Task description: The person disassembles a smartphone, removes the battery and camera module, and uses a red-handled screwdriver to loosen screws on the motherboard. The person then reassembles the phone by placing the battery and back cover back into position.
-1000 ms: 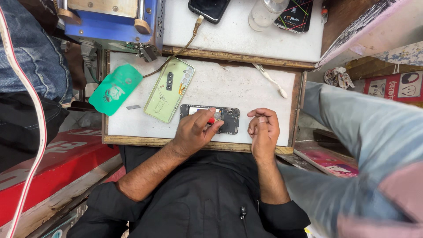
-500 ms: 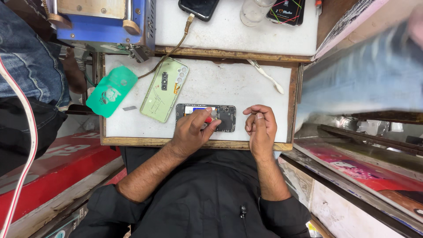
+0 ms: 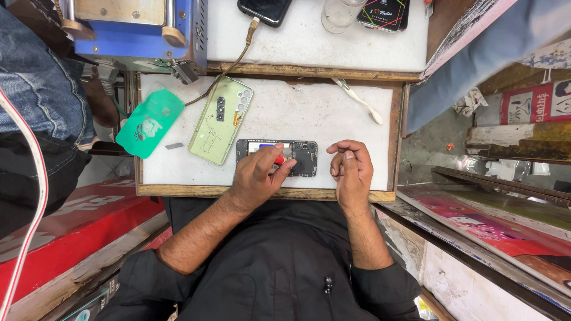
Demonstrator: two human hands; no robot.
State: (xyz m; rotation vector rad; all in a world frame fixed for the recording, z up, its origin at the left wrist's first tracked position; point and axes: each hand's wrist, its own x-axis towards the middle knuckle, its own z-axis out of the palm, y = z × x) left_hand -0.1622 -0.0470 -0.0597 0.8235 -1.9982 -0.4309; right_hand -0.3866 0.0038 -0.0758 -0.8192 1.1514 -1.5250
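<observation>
Phone (image 3: 303, 158) under left fingers (image 3: 275, 161)

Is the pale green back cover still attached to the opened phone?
No, the pale green back cover lies apart on the white mat, left of the opened phone under the left hand.

A dark phone screen (image 3: 264, 9) lies at the top centre. Right of it sits a black rectangular card (image 3: 383, 13) with coloured stripes. A red and white sign (image 3: 535, 102) stands at the right edge, upper half.
</observation>
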